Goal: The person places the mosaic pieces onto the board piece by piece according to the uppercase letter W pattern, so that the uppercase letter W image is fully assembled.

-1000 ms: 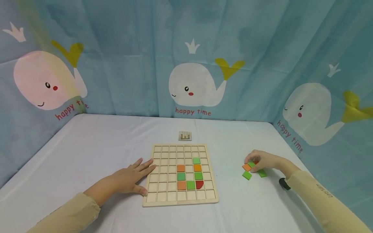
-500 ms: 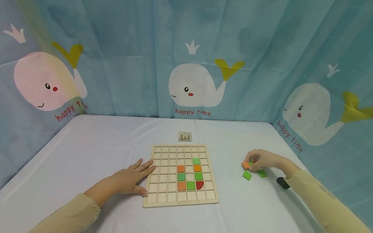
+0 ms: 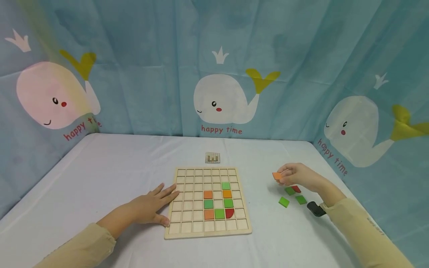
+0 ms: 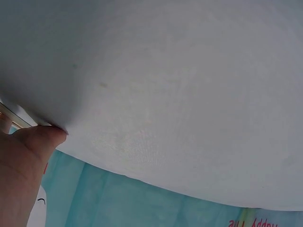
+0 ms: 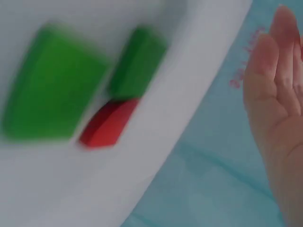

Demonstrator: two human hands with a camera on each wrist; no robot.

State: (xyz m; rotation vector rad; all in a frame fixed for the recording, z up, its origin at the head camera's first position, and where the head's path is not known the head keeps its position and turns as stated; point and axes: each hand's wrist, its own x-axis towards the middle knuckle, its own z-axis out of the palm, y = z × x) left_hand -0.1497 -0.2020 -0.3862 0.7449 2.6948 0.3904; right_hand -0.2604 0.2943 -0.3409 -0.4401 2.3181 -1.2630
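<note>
While the left hand (image 3: 149, 206) rests its spread, straight fingers on the left edge of the wooden grid board (image 3: 187, 226) without curling round it, eight coloured pieces (image 3: 219, 213) sit in cells from the board's middle column rightward. A small patterned card (image 3: 212, 158) lies near the far edge. Farther right, the right hand (image 3: 299, 176) pinches an orange tile (image 3: 276, 176) above the white table (image 3: 134, 156). Near it lie three green tiles (image 3: 283, 202), one touching a red piece (image 3: 296, 189).
</note>
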